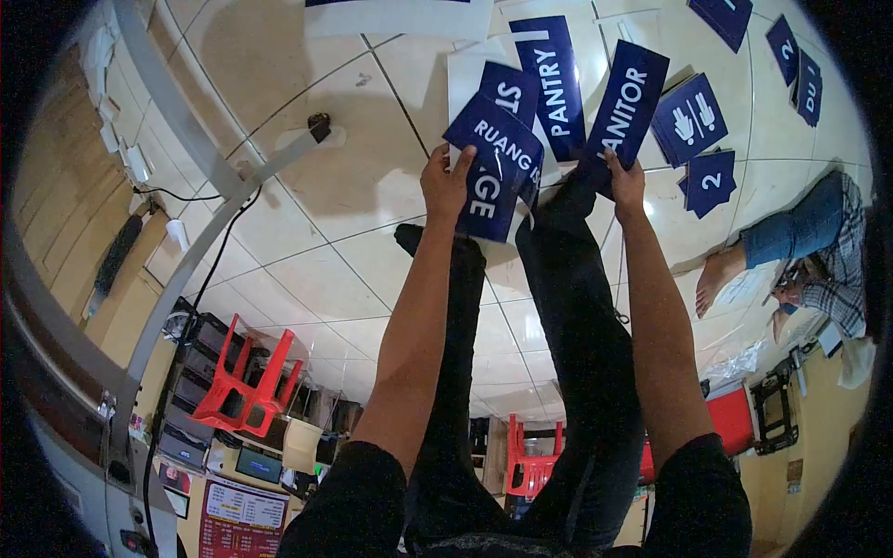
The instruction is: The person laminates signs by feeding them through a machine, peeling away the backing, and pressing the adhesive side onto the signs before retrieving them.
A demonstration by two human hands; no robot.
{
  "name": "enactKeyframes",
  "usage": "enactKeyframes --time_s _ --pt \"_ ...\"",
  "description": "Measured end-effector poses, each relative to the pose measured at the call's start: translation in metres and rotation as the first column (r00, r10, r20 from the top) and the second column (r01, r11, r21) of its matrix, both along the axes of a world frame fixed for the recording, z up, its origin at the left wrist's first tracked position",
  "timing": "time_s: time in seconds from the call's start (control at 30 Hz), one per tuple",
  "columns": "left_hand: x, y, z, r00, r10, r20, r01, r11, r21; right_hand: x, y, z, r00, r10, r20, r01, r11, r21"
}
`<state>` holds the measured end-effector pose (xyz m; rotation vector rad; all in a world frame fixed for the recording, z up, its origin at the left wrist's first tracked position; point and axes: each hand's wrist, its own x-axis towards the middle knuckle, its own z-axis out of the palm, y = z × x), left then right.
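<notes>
The light is fairly bright on the shiny floor (326,195), with a white glare spot by my right grip (629,181). Soft dark shadows lie on the tiles near the top left. Down low, the room looks dimmer. My view bends like a fishbowl, so straight things curve near the edges, and the corners go black. The big letters look clear, but small far things look fuzzy.

Red plastic chair (246,386), metal frame (191,167), co-worker's bare foot (721,277)
</notes>
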<state>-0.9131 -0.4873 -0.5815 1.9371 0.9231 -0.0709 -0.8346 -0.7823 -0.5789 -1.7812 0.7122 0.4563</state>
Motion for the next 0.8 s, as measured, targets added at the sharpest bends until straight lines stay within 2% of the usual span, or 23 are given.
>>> enactKeyframes --time_s 0.03,0.07,0.13,0.2,0.23,0.27,0.3,0.33,0.4,0.47,0.5,0.53,0.57,0.6,0.67,0.7,0.73,0.8 --pt "-0.003 0.008 0.012 1.0 0.001 0.007 -0.001 1.0 0.007 -0.002 -0.001 0.009 0.995 0.039 0.094 -0.036 0.999 -0.034" --pt "-0.006 0.016 0.024 0.999 -0.044 -0.018 0.043 0.998 -0.038 -0.006 -0.003 0.018 0.994 0.039 0.104 -0.036 0.999 -0.027" --pt "-0.008 0.028 0.04 0.995 -0.094 -0.021 0.092 0.993 -0.074 -0.013 -0.009 0.027 0.974 0.188 0.126 -0.139 0.937 -0.32" --pt "-0.03 0.036 0.021 0.976 -0.138 -0.169 0.153 0.985 0.081 -0.025 -0.016 0.025 0.969 0.179 0.17 -0.126 0.951 -0.283" --pt "-0.047 0.04 0.009 0.977 -0.139 -0.161 0.155 0.984 0.088 -0.033 -0.013 0.037 0.969 0.216 0.124 -0.153 0.909 -0.388" --pt "-0.066 0.045 -0.003 0.965 -0.043 -0.257 0.089 0.981 0.173 -0.041 -0.01 0.048 0.966 0.247 0.074 -0.181 0.855 -0.487" --pt "-0.08 0.048 -0.008 0.938 0.064 -0.341 0.03 0.965 0.262 -0.049 -0.012 0.052 0.965 0.246 0.085 -0.176 0.858 -0.483" --pt "-0.09 0.05 -0.003 0.942 0.068 -0.329 0.024 0.963 0.269 -0.059 -0.017 0.048 0.965 0.254 0.063 -0.196 0.86 -0.472" --pt "-0.105 0.052 0.02 0.896 0.207 -0.393 -0.113 0.962 0.25 -0.08 -0.019 0.044 0.968 0.242 0.068 -0.189 0.878 -0.44" --pt "-0.118 0.048 0.065 0.912 0.175 -0.37 -0.093 0.969 0.23 -0.098 -0.018 0.06 0.93 0.358 0.078 -0.297 0.862 -0.41" --pt "-0.124 0.046 0.089 0.925 0.135 -0.355 -0.065 0.977 0.202 -0.102 -0.008 0.085 0.914 0.405 0.022 -0.365 0.844 -0.392" --pt "-0.14 0.046 0.096 0.944 0.153 -0.293 -0.124 0.986 0.115 -0.107 0.005 0.115 0.89 0.455 -0.028 -0.432 0.821 -0.372" --pt "-0.154 0.045 0.109 0.956 0.141 -0.256 -0.147 0.989 -0.002 -0.113 0.014 0.137 0.868 0.496 -0.022 -0.484 0.835 -0.262" --pt "-0.155 0.039 0.142 0.963 0.155 -0.221 -0.169 0.984 -0.047 -0.118 0.021 0.153 0.841 0.541 -0.015 -0.537 0.83 -0.151" --pt "-0.163 0.027 0.2 0.931 0.358 -0.065 -0.354 0.851 -0.388 -0.15 0.026 0.139 0.743 0.632 0.221 -0.593 0.774 -0.221" --pt "-0.164 0.021 0.232 0.899 0.439 0.003 -0.38 0.781 -0.495 -0.14 0.043 0.198 0.748 0.608 0.265 -0.642 0.765 0.059" --pt "-0.165 0.015 0.264 0.852 0.52 0.06 -0.385 0.7 -0.601 -0.135 0.068 0.271 0.755 0.588 0.291 -0.656 0.679 0.33" --pt "-0.169 0.013 0.323 0.829 0.555 0.071 -0.346 0.608 -0.715 -0.138 0.099 0.388 0.79 0.56 0.249 -0.602 0.633 0.487"
